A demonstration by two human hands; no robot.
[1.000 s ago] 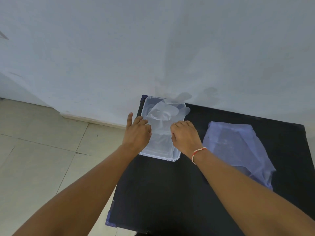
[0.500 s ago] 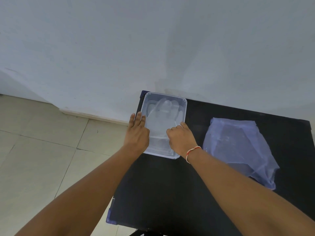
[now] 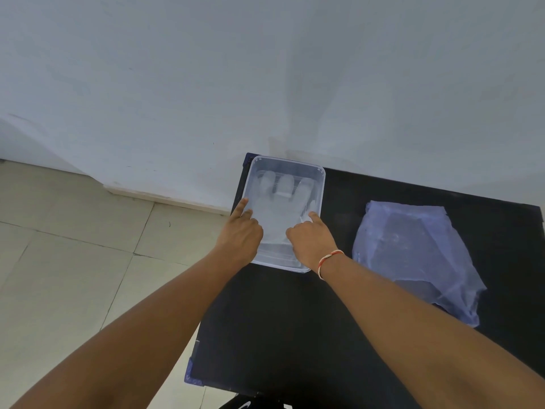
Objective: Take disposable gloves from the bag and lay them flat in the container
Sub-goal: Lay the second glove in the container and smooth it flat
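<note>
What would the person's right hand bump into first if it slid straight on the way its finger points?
Probably the far wall of the clear plastic container, after the right hand slides over the translucent disposable glove; depth is uncertain.

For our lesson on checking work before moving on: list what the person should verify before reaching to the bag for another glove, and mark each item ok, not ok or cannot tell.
1. Glove lies inside the container, nothing over the rim: ok.
2. Glove spread flat, its fingers pointing to the wall: ok; small creases cannot be ruled out.
3. Left hand and right hand free to lift away: ok; only fingertips press the glove, no grip on it.
4. Container fully on the black table: ok, though it sits close to the left edge.
5. Bag within reach to the right of the container: ok.
6. More gloves left in the bag: cannot tell.
</note>
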